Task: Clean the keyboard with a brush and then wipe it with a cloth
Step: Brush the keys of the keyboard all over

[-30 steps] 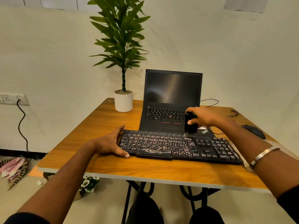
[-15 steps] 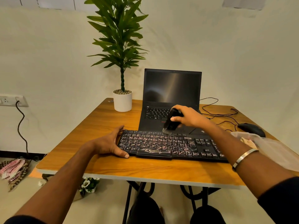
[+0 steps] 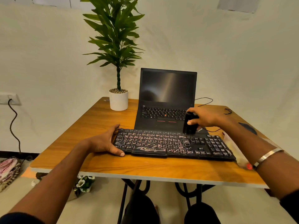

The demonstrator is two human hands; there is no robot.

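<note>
A black keyboard (image 3: 171,144) with worn white key markings lies across the front of the wooden table (image 3: 129,167). My left hand (image 3: 105,140) grips its left end, thumb on the front edge and fingers at the back. My right hand (image 3: 205,118) holds a short black brush (image 3: 189,124) upright, its bristles touching the keyboard's top rows to the right of the middle. A transparent plastic bag (image 3: 234,149) lies by the keyboard's right end, partly under my right forearm. I cannot make out a cloth on the table.
An open black laptop (image 3: 166,101) with a dark screen stands just behind the keyboard. A potted plant in a white pot (image 3: 118,101) sits at the back left. A black mouse (image 3: 248,127) and thin cables (image 3: 205,100) lie at the right. Cloths lie on the floor (image 3: 8,167) at the left.
My right hand has swept the brush along the top rows, first left toward the middle, then back right to where it began. My left hand has stayed on the keyboard's left end.
</note>
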